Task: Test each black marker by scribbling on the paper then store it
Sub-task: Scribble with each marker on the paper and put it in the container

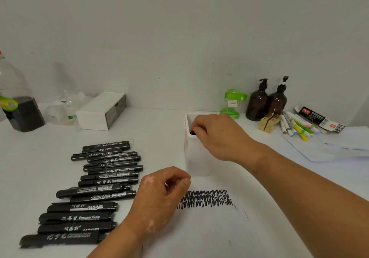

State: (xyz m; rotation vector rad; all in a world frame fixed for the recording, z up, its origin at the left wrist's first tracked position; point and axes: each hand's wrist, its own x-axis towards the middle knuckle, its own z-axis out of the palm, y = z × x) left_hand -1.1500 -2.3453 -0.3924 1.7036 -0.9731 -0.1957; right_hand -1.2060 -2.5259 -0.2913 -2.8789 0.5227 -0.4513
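Several black markers (95,189) lie side by side in a column on the left of the white table. A sheet of paper (209,227) in front of me carries a band of black scribbles (205,198). Behind it stands a white holder (194,158). My right hand (217,136) is over the holder's rim and pinches the end of a black marker (192,132) that stands inside it; most of that marker is hidden. My left hand (159,197) hovers over the paper's left edge, fingers loosely curled, holding nothing.
A white drawer box (101,111) and a large bottle (18,98) stand at the back left. Two brown pump bottles (266,100), a green item (232,102), coloured pens (297,128) and loose papers (329,146) crowd the back right.
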